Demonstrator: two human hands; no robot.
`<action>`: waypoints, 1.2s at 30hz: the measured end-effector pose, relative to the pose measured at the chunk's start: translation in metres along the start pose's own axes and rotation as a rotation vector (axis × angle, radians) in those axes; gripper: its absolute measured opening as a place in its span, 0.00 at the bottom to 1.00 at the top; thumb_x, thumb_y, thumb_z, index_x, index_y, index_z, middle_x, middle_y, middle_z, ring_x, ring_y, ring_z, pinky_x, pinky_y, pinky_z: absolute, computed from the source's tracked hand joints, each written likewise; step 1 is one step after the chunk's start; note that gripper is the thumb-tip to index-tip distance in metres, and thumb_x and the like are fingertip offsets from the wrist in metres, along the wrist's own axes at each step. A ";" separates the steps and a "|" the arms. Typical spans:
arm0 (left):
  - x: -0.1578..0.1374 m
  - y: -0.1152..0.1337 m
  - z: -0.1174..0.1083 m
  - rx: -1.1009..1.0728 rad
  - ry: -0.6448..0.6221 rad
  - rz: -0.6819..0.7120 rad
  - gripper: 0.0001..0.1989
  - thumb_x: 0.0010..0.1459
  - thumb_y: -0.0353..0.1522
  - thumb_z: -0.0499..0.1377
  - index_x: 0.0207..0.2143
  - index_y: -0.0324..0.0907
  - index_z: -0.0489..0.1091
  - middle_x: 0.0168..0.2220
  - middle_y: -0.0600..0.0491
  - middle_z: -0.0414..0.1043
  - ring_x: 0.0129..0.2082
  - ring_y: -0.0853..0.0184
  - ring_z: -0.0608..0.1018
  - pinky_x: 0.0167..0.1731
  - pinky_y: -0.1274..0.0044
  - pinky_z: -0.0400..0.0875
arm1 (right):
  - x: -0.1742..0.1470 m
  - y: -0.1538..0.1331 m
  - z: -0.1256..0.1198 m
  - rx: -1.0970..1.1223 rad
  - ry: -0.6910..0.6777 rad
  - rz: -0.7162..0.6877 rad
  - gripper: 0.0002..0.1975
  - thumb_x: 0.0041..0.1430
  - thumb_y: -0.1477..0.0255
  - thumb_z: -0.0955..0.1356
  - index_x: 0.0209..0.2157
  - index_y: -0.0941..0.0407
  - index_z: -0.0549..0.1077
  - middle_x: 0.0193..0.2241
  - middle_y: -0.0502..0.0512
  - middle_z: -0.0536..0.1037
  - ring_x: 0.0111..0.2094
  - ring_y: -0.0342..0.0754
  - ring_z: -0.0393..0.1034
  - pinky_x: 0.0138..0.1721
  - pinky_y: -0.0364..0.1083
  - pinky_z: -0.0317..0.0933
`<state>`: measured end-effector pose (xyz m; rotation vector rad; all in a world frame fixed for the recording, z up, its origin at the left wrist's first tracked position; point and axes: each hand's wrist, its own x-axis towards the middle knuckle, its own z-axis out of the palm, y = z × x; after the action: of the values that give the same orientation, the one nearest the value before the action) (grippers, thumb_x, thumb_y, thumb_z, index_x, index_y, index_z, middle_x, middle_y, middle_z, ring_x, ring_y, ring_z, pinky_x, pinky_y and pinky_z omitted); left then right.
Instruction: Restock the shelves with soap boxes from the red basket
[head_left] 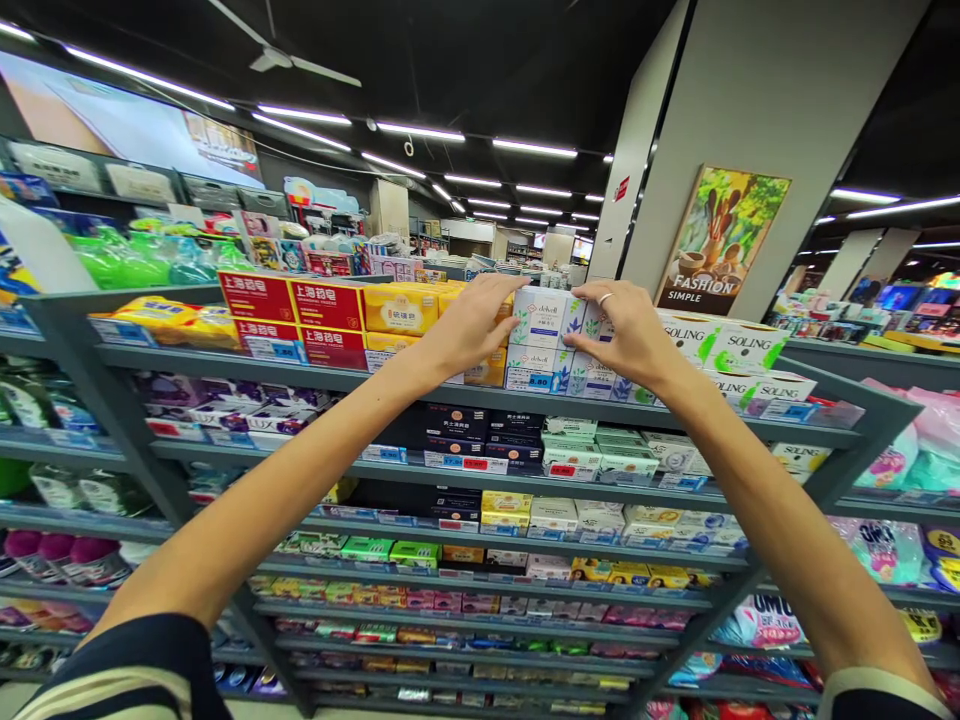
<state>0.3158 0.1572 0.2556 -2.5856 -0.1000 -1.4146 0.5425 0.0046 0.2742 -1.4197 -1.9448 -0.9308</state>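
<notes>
Fingers (501, 284) flank a closed, stacked white box (546, 316).

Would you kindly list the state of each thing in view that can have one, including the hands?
Upper delvell box: looks closed, stacked on the lower delvell box
Left hand: open, thumb and fingers apart, at the upper box's left edge
Right hand: open, thumb and fingers apart, at its right edge
Red boxes: look closed, stacked
SOLING boxes: look closed, stacked
Ceiling lights: lit
Ceiling fan: cannot tell whether turning
</notes>
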 end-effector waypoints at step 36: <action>-0.034 0.043 -0.010 0.120 0.048 0.031 0.11 0.69 0.35 0.60 0.49 0.40 0.76 0.40 0.48 0.80 0.44 0.59 0.80 0.48 0.66 0.77 | -0.065 -0.017 -0.011 0.061 0.171 0.116 0.13 0.70 0.65 0.66 0.49 0.55 0.78 0.40 0.58 0.83 0.41 0.52 0.78 0.45 0.53 0.71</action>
<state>0.2957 0.1139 0.2262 -2.4447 -0.1332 -1.4143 0.5449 -0.0446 0.2274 -1.3567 -1.7322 -0.9006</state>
